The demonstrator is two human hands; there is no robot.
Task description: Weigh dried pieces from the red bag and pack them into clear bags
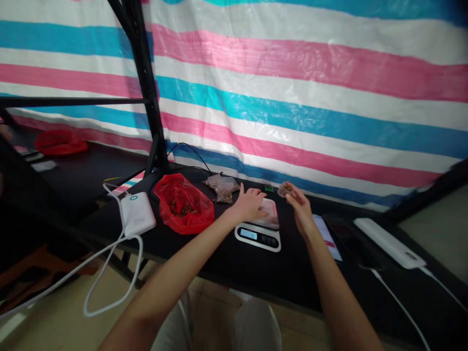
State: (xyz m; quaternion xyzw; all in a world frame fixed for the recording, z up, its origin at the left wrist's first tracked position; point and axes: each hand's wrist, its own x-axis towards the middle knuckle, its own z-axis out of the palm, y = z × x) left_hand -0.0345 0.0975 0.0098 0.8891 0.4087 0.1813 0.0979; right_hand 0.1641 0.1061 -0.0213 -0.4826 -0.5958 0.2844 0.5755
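My left hand (249, 204) reaches over the white digital kitchen scale (276, 243), its fingers spread over the pinkish platform. Whether the fingers touch the platform I cannot tell. The scale's display is lit, but the figures are too blurred to read. In my right hand (300, 207), to the right of the scale, the fingers pinch a small clear plastic bag (282, 189) with something brown inside. Small clear bags (224, 189) of brown bits lie behind my left hand. A red plastic bag (170, 195), open at the top, holds brown pieces to the left.
A white power bank (137, 214) with a cable sits at the left end of the black table (292, 275). On the right lie a lit phone (326, 236), a dark phone (351, 241) and a long white power bank (389, 243). Striped sheeting (292, 97) hangs behind.
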